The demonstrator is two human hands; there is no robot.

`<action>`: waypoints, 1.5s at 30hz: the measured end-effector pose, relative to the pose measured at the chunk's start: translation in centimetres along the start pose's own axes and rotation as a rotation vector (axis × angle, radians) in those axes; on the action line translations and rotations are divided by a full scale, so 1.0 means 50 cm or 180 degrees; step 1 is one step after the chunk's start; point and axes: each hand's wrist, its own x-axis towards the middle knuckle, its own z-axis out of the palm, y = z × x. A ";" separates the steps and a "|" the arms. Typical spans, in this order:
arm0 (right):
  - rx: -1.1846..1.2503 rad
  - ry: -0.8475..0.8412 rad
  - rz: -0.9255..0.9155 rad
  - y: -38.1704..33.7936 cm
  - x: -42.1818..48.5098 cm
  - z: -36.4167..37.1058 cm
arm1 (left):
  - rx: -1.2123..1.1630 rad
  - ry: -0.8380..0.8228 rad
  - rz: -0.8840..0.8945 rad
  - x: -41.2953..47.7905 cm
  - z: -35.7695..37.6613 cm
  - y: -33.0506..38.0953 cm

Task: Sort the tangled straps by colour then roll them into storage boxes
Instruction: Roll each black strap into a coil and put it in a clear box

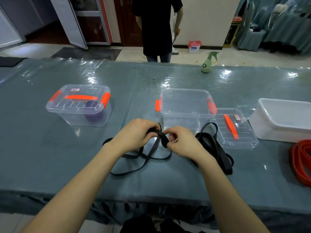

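Both hands meet over the middle of the table on a black strap (148, 158). My left hand (134, 135) pinches one end of it and my right hand (181, 142) holds a small rolled part next to it. The strap's loose loops trail on the table below my hands. More black straps (217, 148) lie in a heap to the right of my right wrist. An open clear box (185, 105) with orange latches stands just behind my hands, its lid (235, 130) flat beside it. A shut clear box (79, 105) at the left holds a purple roll (93, 116). Red straps (301, 162) lie at the right edge.
A white tub (284, 120) stands at the far right. A green spray bottle (207, 63) is at the table's far edge. A person in black (156, 26) stands behind the table. The table (50, 157) has a glossy teal cover.
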 end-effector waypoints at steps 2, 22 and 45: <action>0.0464 -0.0125 -0.0043 -0.004 -0.007 0.008 | -0.0151 0.0025 -0.0013 -0.002 -0.006 -0.002; 0.0498 0.0500 -0.0315 -0.023 0.009 -0.009 | -0.0577 -0.0030 -0.0309 -0.010 -0.065 -0.022; 0.3052 0.0593 -0.0050 -0.072 0.011 0.006 | -0.1494 0.0344 -0.0313 -0.004 -0.078 -0.034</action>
